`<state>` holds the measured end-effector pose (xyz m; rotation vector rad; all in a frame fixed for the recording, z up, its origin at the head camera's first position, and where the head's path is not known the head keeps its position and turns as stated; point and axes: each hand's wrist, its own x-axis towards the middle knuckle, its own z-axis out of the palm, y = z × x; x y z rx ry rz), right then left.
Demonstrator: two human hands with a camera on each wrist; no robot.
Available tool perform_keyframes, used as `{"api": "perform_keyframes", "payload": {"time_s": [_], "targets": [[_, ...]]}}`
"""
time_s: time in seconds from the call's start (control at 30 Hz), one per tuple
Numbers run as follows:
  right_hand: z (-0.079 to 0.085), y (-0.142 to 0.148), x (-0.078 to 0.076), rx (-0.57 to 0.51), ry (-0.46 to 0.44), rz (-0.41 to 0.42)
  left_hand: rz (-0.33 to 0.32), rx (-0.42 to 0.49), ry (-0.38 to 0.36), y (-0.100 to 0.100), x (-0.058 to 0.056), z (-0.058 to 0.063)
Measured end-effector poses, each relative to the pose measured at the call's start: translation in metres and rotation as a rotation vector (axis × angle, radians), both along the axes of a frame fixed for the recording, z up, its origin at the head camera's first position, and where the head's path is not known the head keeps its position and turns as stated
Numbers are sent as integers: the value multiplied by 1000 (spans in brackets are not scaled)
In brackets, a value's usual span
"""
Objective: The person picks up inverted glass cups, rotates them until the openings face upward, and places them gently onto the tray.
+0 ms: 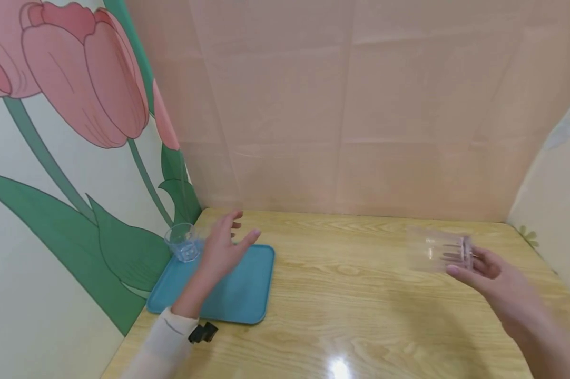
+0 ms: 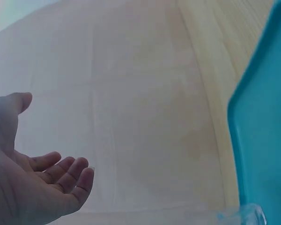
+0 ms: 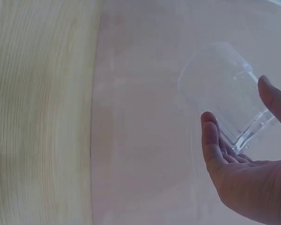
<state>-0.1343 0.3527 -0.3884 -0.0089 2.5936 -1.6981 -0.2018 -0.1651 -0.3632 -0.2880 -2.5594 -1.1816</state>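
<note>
In the head view, a clear glass point(image 1: 185, 248) stands upright at the back left of a blue tray point(image 1: 247, 310). My left hand point(image 1: 218, 255) hovers above that tray, just right of the glass, fingers loosely bent and holding nothing. The left wrist view shows the same hand point(image 2: 47, 183) with its palm bare and a bit of the glass point(image 2: 253, 215) at the bottom edge. On the right, my right hand point(image 1: 498, 279) grips a second clear glass point(image 1: 441, 251) by its base, above the table. That glass point(image 3: 225, 93) is tilted sideways, mouth pointing away from the palm.
The wood-grain table point(image 1: 337, 295) ends at a pinkish covered wall point(image 1: 351, 121) behind. A panel with printed tulips point(image 1: 76, 158) rises along the left, close to the tray. A pale panel point(image 1: 560, 184) borders the right side.
</note>
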Motion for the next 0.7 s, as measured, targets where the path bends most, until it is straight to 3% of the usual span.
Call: {"api": "perform_keyframes", "payload": {"time_s": [0.43,0.53,0.7], "targets": [[-2,-59,2,-557,158,222,-155,171,-84,41,19,-1],[1,-73,1,-627,176,263,-200,195,-95,50,22,-1],[6,-93,0,-656,165,263,-257,169,-103,62,25,0]]}}
